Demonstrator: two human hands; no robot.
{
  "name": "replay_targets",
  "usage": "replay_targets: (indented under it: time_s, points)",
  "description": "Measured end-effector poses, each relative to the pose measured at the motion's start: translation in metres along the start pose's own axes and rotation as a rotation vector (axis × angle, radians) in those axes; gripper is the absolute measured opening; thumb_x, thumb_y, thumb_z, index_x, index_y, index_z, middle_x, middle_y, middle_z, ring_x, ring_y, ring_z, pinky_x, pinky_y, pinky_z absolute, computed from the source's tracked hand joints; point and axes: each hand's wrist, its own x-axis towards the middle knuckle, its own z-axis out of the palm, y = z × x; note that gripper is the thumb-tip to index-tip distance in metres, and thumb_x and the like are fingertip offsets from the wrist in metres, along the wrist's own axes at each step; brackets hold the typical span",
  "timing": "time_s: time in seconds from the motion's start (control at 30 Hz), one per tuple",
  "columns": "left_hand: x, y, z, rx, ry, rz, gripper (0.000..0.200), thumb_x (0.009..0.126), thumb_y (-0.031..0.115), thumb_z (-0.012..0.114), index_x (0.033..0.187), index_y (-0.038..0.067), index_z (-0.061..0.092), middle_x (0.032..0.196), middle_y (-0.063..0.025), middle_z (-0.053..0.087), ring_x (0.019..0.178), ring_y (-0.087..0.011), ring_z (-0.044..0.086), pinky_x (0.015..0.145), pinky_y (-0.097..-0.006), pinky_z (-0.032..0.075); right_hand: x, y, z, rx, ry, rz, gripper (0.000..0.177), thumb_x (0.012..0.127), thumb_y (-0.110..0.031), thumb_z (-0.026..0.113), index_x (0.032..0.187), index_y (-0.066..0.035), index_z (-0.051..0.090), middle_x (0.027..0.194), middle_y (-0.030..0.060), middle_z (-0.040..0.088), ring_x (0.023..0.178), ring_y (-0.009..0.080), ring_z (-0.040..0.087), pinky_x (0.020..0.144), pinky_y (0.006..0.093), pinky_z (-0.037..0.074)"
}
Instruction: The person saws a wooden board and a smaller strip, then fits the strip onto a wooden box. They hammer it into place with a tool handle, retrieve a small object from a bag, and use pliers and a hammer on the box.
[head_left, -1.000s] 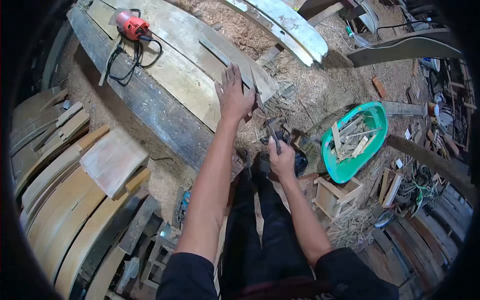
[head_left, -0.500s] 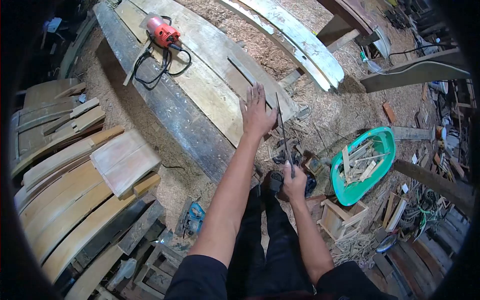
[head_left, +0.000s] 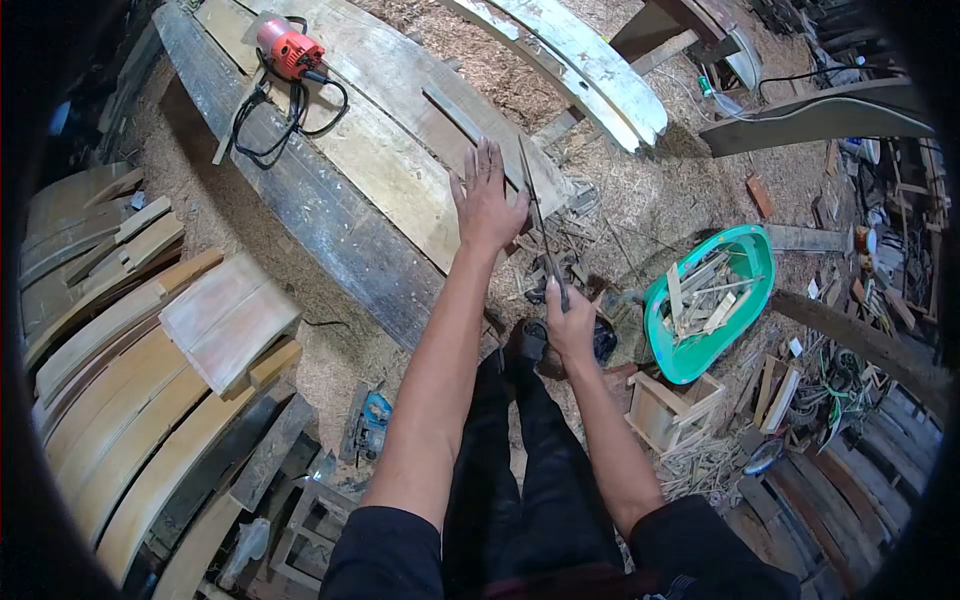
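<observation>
Left hand (head_left: 487, 205): spread flat with the fingers extended, palm down over the lower part of the wooden strip, clamped round nothing; the thumb side lies close to the blade.
Right hand (head_left: 570, 325): fingers curled round the near end of the bladed tool (head_left: 530, 180), centre of the frame, well apart from the left hand.
Wooden strip (head_left: 448, 110): upper centre, lying on the table (head_left: 330, 240), its upper part bare and its lower part covered by the left hand.
Blade: thin and dark, pointing up the frame past the strip's lower end; whether it touches the wood, I cannot tell.
Handling well: I would judge that firm downward pressure from the left palm keeps the strip from sliding; the thumb is best tucked away from the edge, and the right wrist kept in line with the blade for even control.
Upper left: a red power tool (head_left: 290, 50) and its black cord (head_left: 296, 118) rest on the table.
Right of centre: a green tub (head_left: 684, 368) holds wood offcuts (head_left: 712, 300).
</observation>
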Motion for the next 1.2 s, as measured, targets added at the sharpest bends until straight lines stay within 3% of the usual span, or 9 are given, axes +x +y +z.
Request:
replay_targets:
  time_s: [0.07, 0.2, 0.47, 0.6, 0.73, 0.83, 1.03, 1.2]
  points:
    - [0.001, 0.001, 0.0, 0.01, -0.009, -0.002, 0.09, 0.087, 0.04, 0.061, 0.158, 0.011, 0.014, 0.164, -0.0116, 0.013, 0.151, -0.0326, 0.013, 0.119, -0.0588, 0.008, -0.019, 0.025, 0.003, -0.004, 0.063, -0.092, 0.042, 0.097, -0.035, 0.058, 0.078, 0.002, 0.061, 0.063, 0.0215, 0.056, 0.055, 0.033, 0.055, 0.057, 0.0411, 0.044]
    - [0.004, 0.002, -0.001, 0.019, -0.011, 0.001, 0.09, 0.087, 0.04, 0.06, 0.158, 0.011, 0.013, 0.165, -0.011, 0.013, 0.151, -0.0329, 0.013, 0.119, -0.0591, 0.009, 0.003, 0.004, 0.003, 0.01, -0.005, -0.018, 0.042, 0.097, -0.035, 0.057, 0.079, 0.002, 0.061, 0.063, 0.0227, 0.055, 0.056, 0.0351, 0.055, 0.057, 0.0413, 0.044]
    - [0.001, 0.007, -0.007, 0.053, -0.061, 0.013, 0.084, 0.089, 0.042, 0.056, 0.157, 0.008, 0.019, 0.163, -0.0112, 0.018, 0.15, -0.0365, 0.012, 0.118, -0.0616, 0.005, -0.021, 0.02, -0.009, 0.054, -0.014, 0.059, 0.043, 0.096, -0.035, 0.059, 0.076, 0.003, 0.06, 0.057, 0.0177, 0.052, 0.051, 0.0232, 0.051, 0.054, 0.0383, 0.043]
    - [0.019, 0.005, -0.007, 0.115, -0.01, 0.088, 0.069, 0.095, 0.033, 0.045, 0.153, 0.001, 0.027, 0.161, -0.0162, 0.023, 0.15, -0.0382, 0.014, 0.117, -0.0626, 0.003, 0.0, 0.014, -0.013, 0.063, -0.038, 0.057, 0.044, 0.096, -0.035, 0.06, 0.074, 0.003, 0.059, 0.056, 0.0153, 0.05, 0.051, 0.0183, 0.047, 0.052, 0.0377, 0.041]
    - [0.05, 0.001, 0.006, -0.078, 0.237, -0.067, 0.064, 0.099, 0.032, 0.039, 0.151, -0.003, 0.027, 0.16, -0.0186, 0.023, 0.15, -0.0366, 0.015, 0.118, -0.0608, 0.003, 0.002, 0.007, -0.012, 0.072, -0.037, 0.065, 0.044, 0.097, -0.034, 0.059, 0.073, 0.002, 0.057, 0.054, 0.0144, 0.048, 0.051, 0.0179, 0.043, 0.052, 0.038, 0.039]
    - [0.076, -0.001, 0.013, 0.003, 0.323, -0.177, 0.066, 0.1, 0.035, 0.035, 0.152, -0.005, 0.024, 0.161, -0.0191, 0.021, 0.151, -0.0322, 0.013, 0.118, -0.061, 0.002, 0.005, 0.008, -0.011, 0.086, -0.049, 0.069, 0.043, 0.097, -0.034, 0.059, 0.074, 0.002, 0.058, 0.054, 0.0138, 0.048, 0.051, 0.0177, 0.043, 0.052, 0.0379, 0.039]
    - [0.109, 0.018, 0.009, 0.087, 0.252, -0.222, 0.066, 0.1, 0.035, 0.034, 0.153, -0.002, 0.021, 0.162, -0.018, 0.017, 0.151, -0.0282, 0.013, 0.117, -0.062, 0.0, 0.029, -0.004, -0.011, 0.122, -0.058, 0.097, 0.042, 0.097, -0.034, 0.059, 0.075, 0.001, 0.06, 0.056, 0.0143, 0.05, 0.05, 0.0197, 0.046, 0.052, 0.0381, 0.041]
    - [0.122, 0.02, 0.01, -0.035, 0.358, -0.298, 0.066, 0.094, 0.031, 0.039, 0.15, -0.002, 0.028, 0.16, -0.019, 0.023, 0.151, -0.0289, 0.015, 0.117, -0.0621, 0.001, 0.04, -0.021, -0.016, 0.095, -0.058, 0.08, 0.041, 0.097, -0.032, 0.059, 0.075, 0.002, 0.06, 0.056, 0.0149, 0.05, 0.05, 0.019, 0.046, 0.052, 0.0378, 0.04]
